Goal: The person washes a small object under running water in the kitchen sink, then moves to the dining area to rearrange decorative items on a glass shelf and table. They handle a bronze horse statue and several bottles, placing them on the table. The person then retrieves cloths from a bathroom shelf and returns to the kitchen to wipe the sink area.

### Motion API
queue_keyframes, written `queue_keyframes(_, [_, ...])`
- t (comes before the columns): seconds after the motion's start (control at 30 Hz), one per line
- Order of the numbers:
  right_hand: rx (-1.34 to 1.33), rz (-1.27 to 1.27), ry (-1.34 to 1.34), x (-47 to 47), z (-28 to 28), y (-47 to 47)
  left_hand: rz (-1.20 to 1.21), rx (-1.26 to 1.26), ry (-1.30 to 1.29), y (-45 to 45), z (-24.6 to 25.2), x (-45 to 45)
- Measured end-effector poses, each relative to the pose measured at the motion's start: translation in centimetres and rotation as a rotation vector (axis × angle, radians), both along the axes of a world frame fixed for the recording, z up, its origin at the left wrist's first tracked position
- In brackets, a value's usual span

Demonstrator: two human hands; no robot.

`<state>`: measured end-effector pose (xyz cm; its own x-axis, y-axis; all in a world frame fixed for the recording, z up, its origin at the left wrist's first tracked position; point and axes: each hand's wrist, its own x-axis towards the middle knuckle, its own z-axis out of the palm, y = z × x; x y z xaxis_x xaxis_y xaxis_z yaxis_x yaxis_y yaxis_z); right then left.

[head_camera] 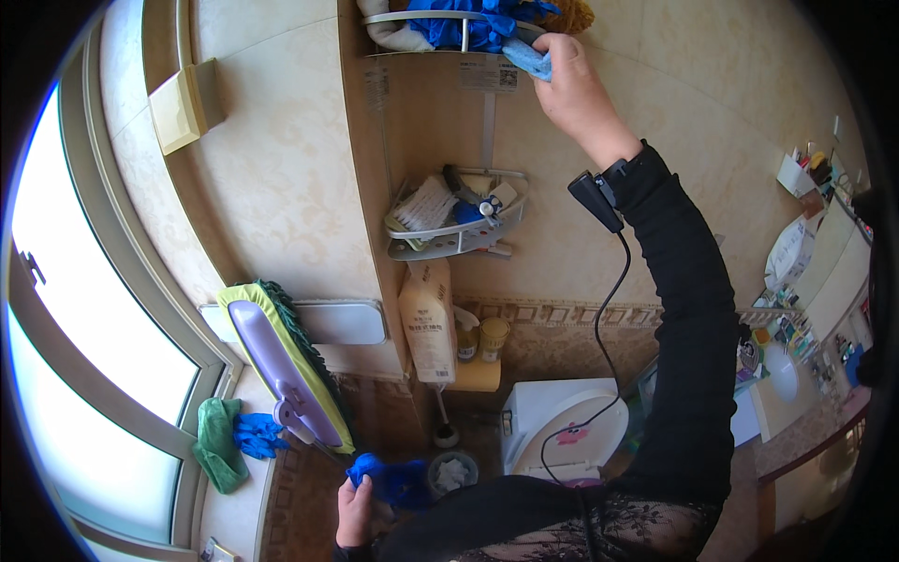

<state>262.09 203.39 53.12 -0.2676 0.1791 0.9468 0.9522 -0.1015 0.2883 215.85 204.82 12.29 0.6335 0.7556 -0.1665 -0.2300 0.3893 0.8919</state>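
Observation:
Raised to the upper corner shelf (465,31), my right hand (572,88) pinches a light blue cloth (528,59) at the shelf's right end. Blue gloves or bags (456,28), a pale rolled cloth and a brown one lie on that shelf. Low in the view, my left hand (356,502) is closed on a dark blue cloth (393,479), thumb on top. Just above this hand a flat mop with a purple plate (281,358), lime edge and green fringe leans against the wall. What its handle rests on is hidden.
A lower corner shelf (460,232) holds brushes. Below are a paper pack (428,323), bottles, a toilet (572,428) and a waste bin (453,472). A green cloth (219,442) and a blue glove or cloth (258,433) lie on the windowsill. A washbasin (781,372) is at right.

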Motion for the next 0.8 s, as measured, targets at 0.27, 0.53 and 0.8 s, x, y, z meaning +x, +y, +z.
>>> queue_keyframes(0.27, [-0.059,-0.259,-0.005,-2.2,-1.0,-1.8,-0.012,0.012,0.033,0.3,-0.3,-0.6])
queue_keyframes(0.53, [-0.178,-0.191,0.107,-1.7,-2.6,-5.3,-0.01,0.023,0.023,0.4,0.4,0.2])
queue_keyframes(0.8, [-0.391,0.846,1.212,-0.6,-7.9,-10.8,-0.186,0.009,0.018,0.2,1.0,1.9])
